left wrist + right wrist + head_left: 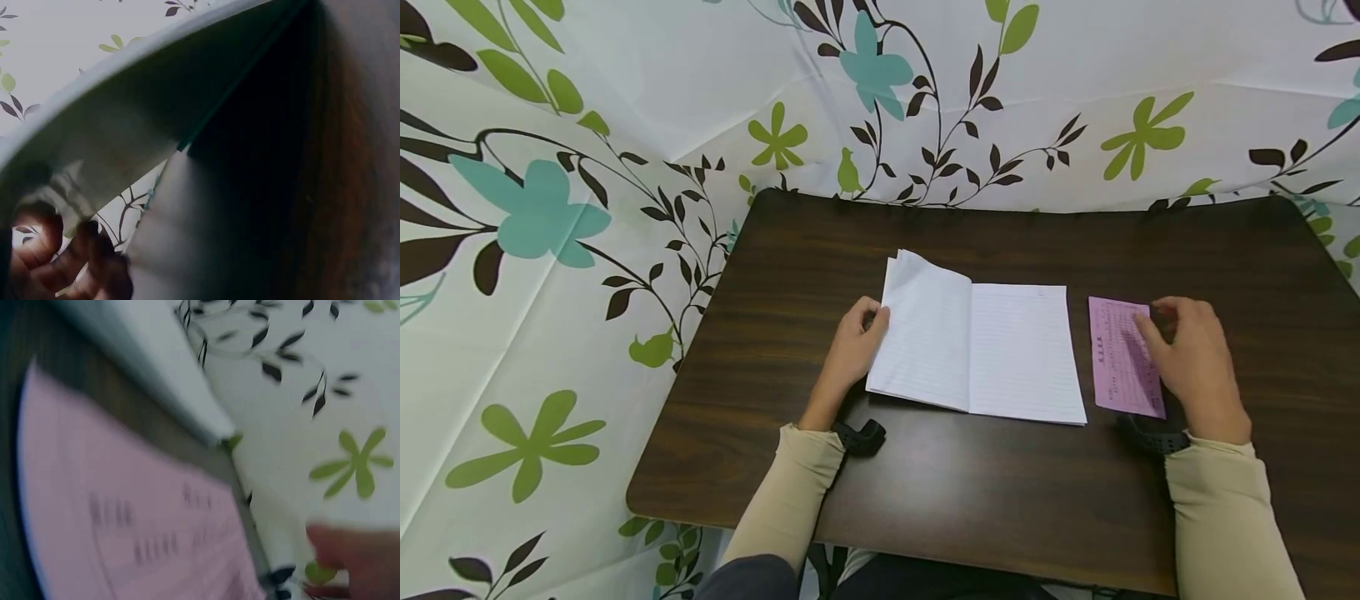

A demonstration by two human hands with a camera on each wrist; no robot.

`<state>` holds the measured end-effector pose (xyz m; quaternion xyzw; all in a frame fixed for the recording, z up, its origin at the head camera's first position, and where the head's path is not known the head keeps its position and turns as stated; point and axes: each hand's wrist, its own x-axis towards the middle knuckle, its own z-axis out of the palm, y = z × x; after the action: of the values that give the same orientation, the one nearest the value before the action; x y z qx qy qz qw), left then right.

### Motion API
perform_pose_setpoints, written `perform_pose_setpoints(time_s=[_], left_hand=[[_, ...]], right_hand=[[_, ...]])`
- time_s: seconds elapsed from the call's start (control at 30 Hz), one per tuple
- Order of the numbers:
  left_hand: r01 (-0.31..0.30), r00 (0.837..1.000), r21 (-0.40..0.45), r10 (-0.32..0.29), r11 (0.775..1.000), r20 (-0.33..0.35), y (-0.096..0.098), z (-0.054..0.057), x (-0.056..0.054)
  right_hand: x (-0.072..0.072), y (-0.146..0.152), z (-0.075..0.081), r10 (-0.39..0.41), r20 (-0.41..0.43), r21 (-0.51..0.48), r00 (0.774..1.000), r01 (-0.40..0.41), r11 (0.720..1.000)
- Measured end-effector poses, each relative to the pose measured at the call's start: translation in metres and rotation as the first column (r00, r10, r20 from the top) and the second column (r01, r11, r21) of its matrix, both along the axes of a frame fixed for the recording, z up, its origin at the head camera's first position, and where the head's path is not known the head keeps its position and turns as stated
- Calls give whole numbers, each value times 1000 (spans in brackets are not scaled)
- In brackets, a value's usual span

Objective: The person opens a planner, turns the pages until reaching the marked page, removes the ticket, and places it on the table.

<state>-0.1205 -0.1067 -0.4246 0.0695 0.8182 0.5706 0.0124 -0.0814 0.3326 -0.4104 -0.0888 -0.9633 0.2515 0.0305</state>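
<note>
An open notebook [1019, 354] with lined pages spreads across the middle of the table. Its left side, raised off the tabletop, is pinched at the edge by my left hand [856, 340]. The left wrist view looks in under that raised side, with my curled fingers [47, 234] at lower left. To the right of the notebook is a pink printed slip [1123, 358]. My right hand [1201, 367] pinches its right edge, thumb over the printed face. In the right wrist view the slip [144, 506] is blurred and part of my hand [362, 556] shows at lower right.
The dark wood-grain table [1000, 500] has its left edge beyond my left arm. A white curtain [647, 75] printed with leaves and flowers hangs behind and to the left. A dark band [861, 437] circles my left wrist, another [1153, 437] my right.
</note>
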Motion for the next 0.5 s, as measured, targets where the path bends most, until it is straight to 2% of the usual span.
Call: perform_pose_setpoints(time_s=[0.07, 0.17, 0.37, 0.5], left_hand=[[26, 999, 27, -25, 999, -25, 2, 2, -1], [62, 997, 65, -59, 996, -47, 7, 7, -2], [88, 993, 51, -83, 995, -81, 19, 22, -7], [112, 989, 4, -111, 994, -95, 27, 34, -12]], right_hand=[[-3, -9, 0, 141, -19, 2, 990, -141, 990], [-7, -22, -4, 299, 1, 13, 954, -299, 954], [-10, -35, -18, 382, 147, 76, 913, -395, 915], [-9, -36, -25, 386, 212, 62, 898, -406, 912]])
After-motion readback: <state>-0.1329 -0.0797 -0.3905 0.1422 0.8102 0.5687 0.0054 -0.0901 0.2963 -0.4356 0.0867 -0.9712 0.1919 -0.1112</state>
